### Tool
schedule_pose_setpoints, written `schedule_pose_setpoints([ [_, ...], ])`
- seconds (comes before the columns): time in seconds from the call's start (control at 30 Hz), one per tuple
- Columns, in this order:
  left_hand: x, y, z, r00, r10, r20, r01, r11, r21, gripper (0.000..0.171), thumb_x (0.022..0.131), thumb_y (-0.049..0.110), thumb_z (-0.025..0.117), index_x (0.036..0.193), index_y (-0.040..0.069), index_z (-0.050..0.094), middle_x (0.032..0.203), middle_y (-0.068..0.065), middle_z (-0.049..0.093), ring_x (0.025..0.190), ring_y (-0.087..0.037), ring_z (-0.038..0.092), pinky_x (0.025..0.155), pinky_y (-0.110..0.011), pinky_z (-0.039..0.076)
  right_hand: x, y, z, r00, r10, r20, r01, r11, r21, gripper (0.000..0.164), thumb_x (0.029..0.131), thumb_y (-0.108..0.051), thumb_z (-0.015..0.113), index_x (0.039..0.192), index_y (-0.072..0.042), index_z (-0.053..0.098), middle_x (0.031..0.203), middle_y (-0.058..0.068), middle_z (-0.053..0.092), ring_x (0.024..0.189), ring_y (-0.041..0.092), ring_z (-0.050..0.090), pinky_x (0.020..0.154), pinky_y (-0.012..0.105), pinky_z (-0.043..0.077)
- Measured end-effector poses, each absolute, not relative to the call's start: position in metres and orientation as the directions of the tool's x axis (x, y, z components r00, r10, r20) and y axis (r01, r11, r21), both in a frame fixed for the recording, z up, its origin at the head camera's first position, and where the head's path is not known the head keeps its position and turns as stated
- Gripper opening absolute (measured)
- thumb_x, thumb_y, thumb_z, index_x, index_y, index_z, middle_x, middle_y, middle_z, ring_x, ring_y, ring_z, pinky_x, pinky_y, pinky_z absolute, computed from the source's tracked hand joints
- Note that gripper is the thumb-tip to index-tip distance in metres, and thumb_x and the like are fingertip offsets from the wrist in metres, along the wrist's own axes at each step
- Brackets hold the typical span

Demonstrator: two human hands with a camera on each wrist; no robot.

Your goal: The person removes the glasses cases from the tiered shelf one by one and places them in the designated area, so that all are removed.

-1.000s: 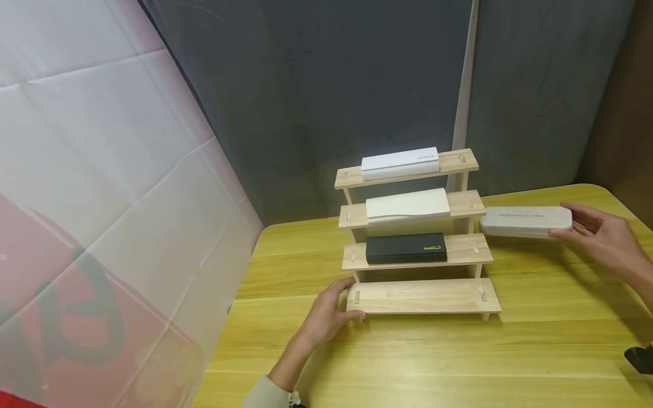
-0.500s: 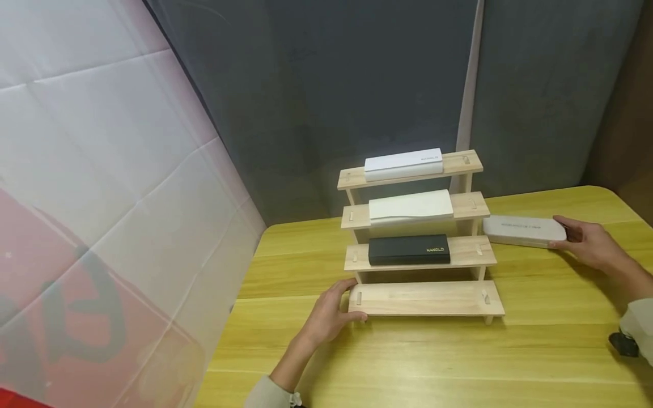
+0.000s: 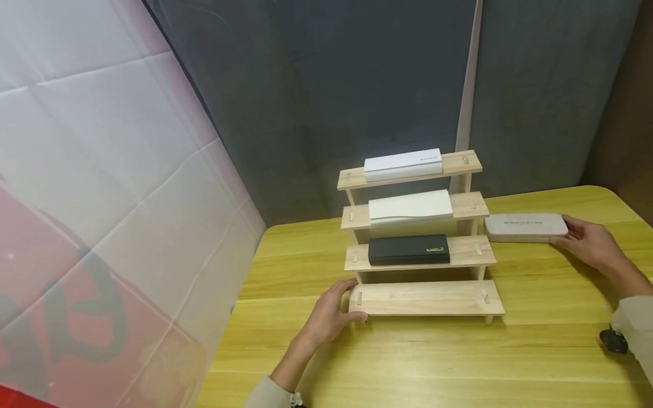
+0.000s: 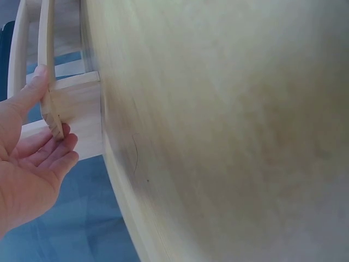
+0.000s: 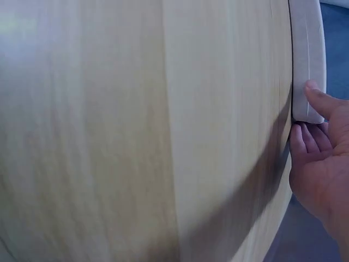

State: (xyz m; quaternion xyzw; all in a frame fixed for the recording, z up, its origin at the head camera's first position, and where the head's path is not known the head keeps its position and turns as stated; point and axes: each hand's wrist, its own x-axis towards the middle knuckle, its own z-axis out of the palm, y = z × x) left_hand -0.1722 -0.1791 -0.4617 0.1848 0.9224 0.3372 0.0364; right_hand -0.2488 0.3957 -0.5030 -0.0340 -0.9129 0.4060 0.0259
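Observation:
A tiered wooden display stand stands on the table. My left hand grips the left end of its lowest shelf, thumb at the front edge; the left wrist view shows this hand around the board's end. To the right of the stand, a pale grey glasses case lies with its left end close to the stand. My right hand pinches its right end. In the right wrist view the thumb lies on the case's side and the fingers are curled at its end.
The upper shelves carry a black glasses case, a cream one and a white one. Behind the yellow wood-grain table hangs a dark grey curtain. A white printed sheet borders the left side.
The grey case and my right hand sit slightly lower in view than a second ago, and more of the right sleeve shows. My left hand keeps its grip on the shelf.

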Motion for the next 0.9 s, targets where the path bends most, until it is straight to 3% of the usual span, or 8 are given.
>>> schedule_pose_setpoints([
  [0.1,-0.172,-0.179,-0.462,-0.929,0.366,0.059,0.317,0.703,0.636,0.079,0.087,0.027,0.089,0.152,0.001,0.052,0.152,-0.018,0.057,0.141,-0.038,0.053,0.115,-0.053,0.047,-0.247,0.396,-0.503,-0.997,0.083,0.007,0.048,0.645,-0.763,0.092,0.110,-0.041,0.059,0.161,0.011,0.004,0.160,0.045,0.015,0.145,0.065,0.027,0.117,0.049,0.043],
  [0.2,-0.172,-0.179,-0.462,-0.928,0.367,0.059,0.318,0.703,0.636,0.079,0.086,0.027,0.089,0.152,0.001,0.052,0.152,-0.017,0.057,0.141,-0.038,0.053,0.116,-0.052,0.047,-0.244,0.396,-0.504,-0.997,0.077,-0.008,0.054,0.619,-0.783,0.099,0.107,-0.044,0.064,0.162,0.010,0.001,0.163,0.042,0.009,0.147,0.063,0.022,0.105,0.010,0.043],
  [0.3,-0.172,-0.179,-0.462,-0.928,0.369,0.061,0.321,0.702,0.635,0.079,0.086,0.026,0.089,0.152,0.001,0.052,0.152,-0.017,0.057,0.141,-0.038,0.053,0.116,-0.052,0.046,-0.241,0.395,-0.504,-0.997,0.073,-0.009,0.051,0.604,-0.795,0.103,0.106,-0.045,0.066,0.161,0.011,-0.001,0.164,0.042,0.005,0.148,0.063,0.019,0.096,-0.003,0.033],
  [0.47,-0.172,-0.179,-0.462,-0.926,0.373,0.064,0.326,0.701,0.635,0.080,0.086,0.027,0.089,0.152,0.001,0.052,0.153,-0.018,0.056,0.142,-0.039,0.052,0.117,-0.052,0.046,-0.236,0.390,-0.504,-0.998,0.066,0.009,0.031,0.575,-0.817,0.103,0.106,-0.043,0.065,0.163,0.008,-0.004,0.167,0.038,0.000,0.151,0.061,0.011,0.111,0.004,0.023],
  [0.57,-0.172,-0.180,-0.462,-0.926,0.373,0.063,0.326,0.702,0.633,0.081,0.086,0.028,0.089,0.152,0.001,0.052,0.153,-0.018,0.056,0.142,-0.039,0.052,0.117,-0.052,0.046,-0.234,0.386,-0.504,-0.998,0.061,0.028,0.012,0.571,-0.821,0.104,0.106,-0.040,0.067,0.164,0.006,-0.006,0.166,0.039,-0.001,0.151,0.061,0.009,0.126,0.029,0.025],
  [0.6,-0.172,-0.180,-0.462,-0.926,0.372,0.062,0.324,0.703,0.633,0.081,0.086,0.029,0.089,0.152,0.001,0.052,0.153,-0.018,0.056,0.142,-0.040,0.051,0.117,-0.053,0.046,-0.233,0.384,-0.503,-0.998,0.060,0.030,0.010,0.577,-0.817,0.105,0.106,-0.040,0.068,0.164,0.006,-0.007,0.166,0.040,-0.001,0.151,0.062,0.009,0.127,0.044,0.026],
  [0.7,-0.173,-0.181,-0.462,-0.925,0.375,0.060,0.328,0.708,0.626,0.081,0.086,0.030,0.089,0.152,0.001,0.052,0.154,-0.018,0.055,0.143,-0.040,0.051,0.116,-0.053,0.046,-0.229,0.380,-0.500,-0.997,0.070,0.034,0.016,0.608,-0.794,0.109,0.105,-0.042,0.069,0.164,0.005,-0.009,0.163,0.044,-0.001,0.148,0.066,0.010,0.114,0.077,0.025],
  [0.9,-0.175,-0.181,-0.459,-0.916,0.395,0.069,0.353,0.714,0.604,0.081,0.086,0.030,0.090,0.151,0.000,0.053,0.153,-0.018,0.057,0.143,-0.039,0.052,0.117,-0.052,0.046,-0.223,0.374,-0.489,-0.992,0.103,0.077,0.005,0.633,-0.774,0.111,0.103,-0.044,0.070,0.164,0.005,-0.009,0.164,0.044,-0.001,0.146,0.069,0.012,0.106,0.084,0.027],
])
